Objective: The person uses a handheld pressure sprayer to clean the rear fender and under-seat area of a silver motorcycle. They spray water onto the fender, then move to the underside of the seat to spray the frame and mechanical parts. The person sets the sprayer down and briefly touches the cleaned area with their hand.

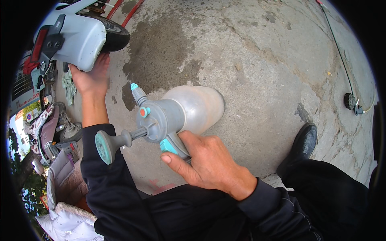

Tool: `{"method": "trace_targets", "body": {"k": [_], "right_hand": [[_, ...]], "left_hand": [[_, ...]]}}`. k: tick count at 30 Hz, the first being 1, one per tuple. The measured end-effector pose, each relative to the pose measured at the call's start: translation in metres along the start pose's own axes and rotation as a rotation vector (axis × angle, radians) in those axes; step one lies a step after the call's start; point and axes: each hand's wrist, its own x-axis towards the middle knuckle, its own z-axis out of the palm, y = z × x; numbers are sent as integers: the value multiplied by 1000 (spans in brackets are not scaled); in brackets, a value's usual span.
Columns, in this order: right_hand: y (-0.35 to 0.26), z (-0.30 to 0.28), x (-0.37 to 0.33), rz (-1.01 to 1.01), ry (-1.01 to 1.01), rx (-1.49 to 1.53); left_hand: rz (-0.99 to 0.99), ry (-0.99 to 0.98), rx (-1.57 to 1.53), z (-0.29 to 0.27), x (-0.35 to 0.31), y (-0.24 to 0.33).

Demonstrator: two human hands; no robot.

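My right hand (213, 160) is wrapped round the grey handle of a pump spray bottle (197, 108). The bottle has a cloudy, see-through tank, a grey head, a turquoise trigger (168, 146) and a turquoise-tipped nozzle (136, 91) that points toward the far left. Its pump knob (105, 147) sticks out toward my left sleeve; the thumb lies near the trigger, not clearly on it. At the far left my left hand (93, 78) cups the lower end of a pale grey rear mudguard (82, 42) on a two-wheeler, thumb on one side and fingers on the other, partly hidden behind it.
Wet concrete (157, 52) darkens the ground behind the bottle. A black tyre (116, 36) sits beside the mudguard. Parked scooters (52, 128) and a quilted cover (68, 221) line the left. A thin wand with a round brush head (350, 101) lies at the right, beyond my shoe (303, 142).
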Motion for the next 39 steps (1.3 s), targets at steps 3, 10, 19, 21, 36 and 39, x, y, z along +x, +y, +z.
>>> {"method": "trace_targets", "body": {"k": [3, 10, 19, 21, 36, 39], "right_hand": [[-1, 0, 0, -3, -7, 11], [-1, 0, 3, 9, -36, 3], [0, 0, 5, 8, -32, 10], [1, 1, 5, 15, -34, 15], [1, -3, 3, -12, 6, -1], [1, -3, 3, -17, 8, 5]], "left_hand": [[10, 5, -21, -2, -2, 11], [173, -11, 60, -18, 13, 24], [94, 31, 10, -19, 20, 10], [63, 34, 47, -19, 21, 3], [-89, -122, 77, -21, 26, -25], [-90, -124, 81, -20, 26, -25]]}}
